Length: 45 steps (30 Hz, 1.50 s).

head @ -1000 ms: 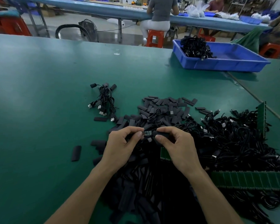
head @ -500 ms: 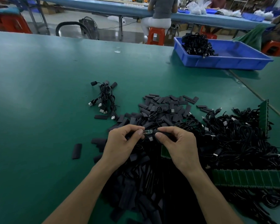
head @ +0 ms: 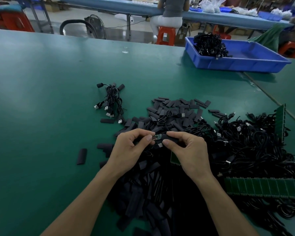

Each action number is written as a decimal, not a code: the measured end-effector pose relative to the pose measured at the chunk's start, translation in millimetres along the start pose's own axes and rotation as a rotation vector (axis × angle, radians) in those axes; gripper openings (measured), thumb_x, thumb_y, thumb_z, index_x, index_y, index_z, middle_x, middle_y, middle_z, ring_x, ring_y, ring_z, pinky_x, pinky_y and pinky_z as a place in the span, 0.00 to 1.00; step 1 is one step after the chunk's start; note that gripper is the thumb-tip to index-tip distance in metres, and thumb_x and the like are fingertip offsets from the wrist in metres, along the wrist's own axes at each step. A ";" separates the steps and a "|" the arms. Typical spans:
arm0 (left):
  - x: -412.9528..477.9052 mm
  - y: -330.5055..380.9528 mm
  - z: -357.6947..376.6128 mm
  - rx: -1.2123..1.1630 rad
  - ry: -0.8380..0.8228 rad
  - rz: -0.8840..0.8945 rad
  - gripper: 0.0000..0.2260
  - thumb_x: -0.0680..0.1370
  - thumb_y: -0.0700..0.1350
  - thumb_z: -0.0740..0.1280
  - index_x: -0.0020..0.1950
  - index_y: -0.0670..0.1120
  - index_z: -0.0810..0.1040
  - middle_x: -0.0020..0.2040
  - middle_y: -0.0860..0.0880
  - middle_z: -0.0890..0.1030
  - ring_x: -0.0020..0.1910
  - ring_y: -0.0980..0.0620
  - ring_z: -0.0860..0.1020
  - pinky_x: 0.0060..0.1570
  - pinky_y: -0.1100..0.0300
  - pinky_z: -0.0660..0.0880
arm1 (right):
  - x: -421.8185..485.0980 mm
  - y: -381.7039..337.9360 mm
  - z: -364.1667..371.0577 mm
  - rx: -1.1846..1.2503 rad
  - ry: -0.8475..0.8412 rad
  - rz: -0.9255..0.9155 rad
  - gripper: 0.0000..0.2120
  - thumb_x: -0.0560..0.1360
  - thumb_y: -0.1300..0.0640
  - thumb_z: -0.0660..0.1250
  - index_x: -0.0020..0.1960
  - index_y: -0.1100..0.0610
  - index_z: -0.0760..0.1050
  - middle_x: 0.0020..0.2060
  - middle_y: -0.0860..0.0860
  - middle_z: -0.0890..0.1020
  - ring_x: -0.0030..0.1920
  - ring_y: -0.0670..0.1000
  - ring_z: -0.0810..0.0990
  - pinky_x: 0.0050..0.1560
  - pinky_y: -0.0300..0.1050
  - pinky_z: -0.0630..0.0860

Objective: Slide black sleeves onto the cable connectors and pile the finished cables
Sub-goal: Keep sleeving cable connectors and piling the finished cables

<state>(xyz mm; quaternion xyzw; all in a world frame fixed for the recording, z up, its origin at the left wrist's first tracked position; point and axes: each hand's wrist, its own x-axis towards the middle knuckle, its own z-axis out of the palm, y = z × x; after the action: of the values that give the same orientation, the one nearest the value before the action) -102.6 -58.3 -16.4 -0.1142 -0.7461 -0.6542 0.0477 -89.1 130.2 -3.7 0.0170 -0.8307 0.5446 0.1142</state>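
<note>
My left hand [head: 128, 149] pinches one end of a cable's bare connector board [head: 157, 137] over the middle of the green table. My right hand [head: 187, 149] pinches a black sleeve [head: 169, 137] that sits on the board's right end. A heap of loose black sleeves [head: 174, 111] lies just beyond my hands and spreads under them toward me. Tangled black cables [head: 255, 142] fill the right side. A small pile of finished cables [head: 111, 103] lies to the far left of the sleeves.
A blue tray [head: 245, 63] with a bundle of black cables stands at the back right. Green circuit-board strips [head: 264, 186] lie among the cables at right. One stray sleeve [head: 81, 156] lies left of my left hand. A person sits at the bench behind.
My hands stay together on the same connector; the sleeve in my right hand has crept a little leftward over the board. The camera has tilted slightly.
</note>
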 end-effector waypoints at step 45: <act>6.5 3.6 -4.0 0.249 -0.131 -0.053 0.08 0.81 0.49 0.67 0.44 0.50 0.83 0.33 0.52 0.80 0.30 0.58 0.73 0.33 0.60 0.70 | 12.5 -9.5 -7.6 0.049 -0.213 -0.140 0.12 0.73 0.60 0.75 0.51 0.45 0.81 0.38 0.41 0.85 0.36 0.44 0.84 0.40 0.33 0.78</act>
<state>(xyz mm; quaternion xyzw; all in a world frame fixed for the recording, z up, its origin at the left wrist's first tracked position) -108.4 -61.1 -10.9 -0.1301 -0.8257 -0.5488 -0.0048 -98.5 134.5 10.4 0.1353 -0.8214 0.5505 0.0625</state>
